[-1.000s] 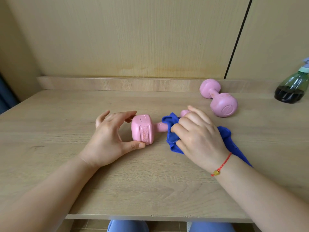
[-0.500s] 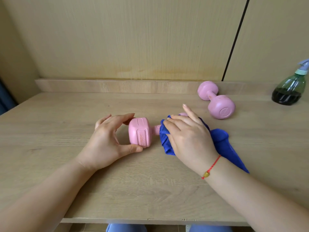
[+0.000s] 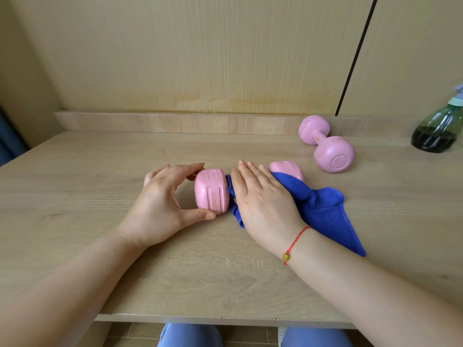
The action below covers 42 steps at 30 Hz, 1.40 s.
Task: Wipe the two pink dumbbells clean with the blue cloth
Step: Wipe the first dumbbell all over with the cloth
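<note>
On a pale wooden table (image 3: 100,171) below matching wall panels (image 3: 200,58), the left hand (image 3: 160,204) pinches the near dumbbell (image 3: 211,194) by its head, the right hand (image 3: 263,201) presses the blue cloth (image 3: 323,209) flat-fingered over its handle, and the second dumbbell (image 3: 328,144) lies behind it, rightward.

We see two forearms, the left forearm (image 3: 62,284) and the right forearm (image 3: 363,296), both bare all the way from the frame's edge to the hands. On the left hand (image 3: 160,204) the thumbnail is cut short and plain. Behind the right hand (image 3: 263,199), the wrist wears a thin red bracelet (image 3: 297,242) of twisted cord, which carries one small amber-gold bead (image 3: 286,257). Below the front edge of the tabletop (image 3: 175,318) we make out two knees in light blue trousers (image 3: 190,335); we cannot tell the cloth.
</note>
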### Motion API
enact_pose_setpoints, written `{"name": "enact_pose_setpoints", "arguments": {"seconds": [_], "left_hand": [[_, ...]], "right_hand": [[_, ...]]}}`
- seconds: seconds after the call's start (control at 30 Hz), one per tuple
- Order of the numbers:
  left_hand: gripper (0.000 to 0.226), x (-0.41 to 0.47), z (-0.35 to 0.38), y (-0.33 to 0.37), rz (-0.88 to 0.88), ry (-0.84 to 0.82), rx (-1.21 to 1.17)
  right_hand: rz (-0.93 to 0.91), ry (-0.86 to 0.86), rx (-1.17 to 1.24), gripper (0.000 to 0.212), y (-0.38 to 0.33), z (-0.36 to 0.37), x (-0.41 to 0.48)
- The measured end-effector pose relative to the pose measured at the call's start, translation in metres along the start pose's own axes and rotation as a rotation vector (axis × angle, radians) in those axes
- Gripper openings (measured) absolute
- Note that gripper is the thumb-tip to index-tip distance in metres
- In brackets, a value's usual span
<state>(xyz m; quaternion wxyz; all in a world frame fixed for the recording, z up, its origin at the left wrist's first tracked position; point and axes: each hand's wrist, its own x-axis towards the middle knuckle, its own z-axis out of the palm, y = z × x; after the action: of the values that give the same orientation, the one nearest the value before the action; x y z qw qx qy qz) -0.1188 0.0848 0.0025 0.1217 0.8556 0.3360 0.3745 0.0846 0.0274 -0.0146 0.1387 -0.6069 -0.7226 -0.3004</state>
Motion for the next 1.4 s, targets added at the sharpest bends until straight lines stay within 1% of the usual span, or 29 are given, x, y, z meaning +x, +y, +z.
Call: {"name": "enact_pose_setpoints", "arguments": {"seconds": [0.07, 0.17, 0.4, 0.53, 0.7, 0.8, 1.0, 1.07, 1.17, 1.27, 1.4], "left_hand": [[0.094, 0.0, 0.0, 0.0, 0.002, -0.002, 0.003], [0.094, 0.0, 0.0, -0.001, 0.002, 0.003, 0.001], [0.094, 0.0, 0.001, -0.002, -0.016, 0.003, 0.004], [0.09, 0.0, 0.0, 0.0, -0.008, 0.017, 0.006], [0.09, 0.0, 0.0, 0.002, -0.002, 0.018, 0.018], [0.09, -0.001, -0.001, 0.002, -0.005, 0.013, 0.027], [0.088, -0.001, -0.001, 0.002, -0.018, 0.015, 0.022], [0.088, -0.001, -0.001, 0.002, -0.029, 0.026, 0.02], [0.086, -0.001, -0.001, 0.002, -0.042, 0.033, 0.019], [0.087, -0.001, -0.001, 0.003, -0.039, 0.023, 0.033], [0.089, -0.001, -0.002, 0.004, -0.041, 0.019, 0.047]], "right_hand": [[-0.011, 0.077, 0.027, 0.046, -0.002, 0.003, 0.001], [-0.078, 0.174, 0.027, 0.043, -0.003, 0.002, 0.0], [-0.196, 0.323, 0.057, 0.036, 0.005, -0.003, -0.014], [-0.172, 0.281, 0.078, 0.038, 0.005, -0.009, -0.018], [-0.069, 0.138, 0.018, 0.046, 0.01, -0.01, -0.01], [-0.006, 0.071, 0.001, 0.044, 0.014, -0.009, -0.006], [-0.005, 0.128, -0.08, 0.037, 0.031, -0.017, -0.015], [-0.006, 0.086, -0.123, 0.036, 0.034, -0.019, -0.018], [0.006, 0.023, -0.146, 0.043, 0.036, -0.018, -0.018], [0.0, 0.08, -0.096, 0.039, 0.04, -0.016, -0.013], [-0.071, 0.254, -0.05, 0.027, 0.047, -0.01, -0.011]]}}
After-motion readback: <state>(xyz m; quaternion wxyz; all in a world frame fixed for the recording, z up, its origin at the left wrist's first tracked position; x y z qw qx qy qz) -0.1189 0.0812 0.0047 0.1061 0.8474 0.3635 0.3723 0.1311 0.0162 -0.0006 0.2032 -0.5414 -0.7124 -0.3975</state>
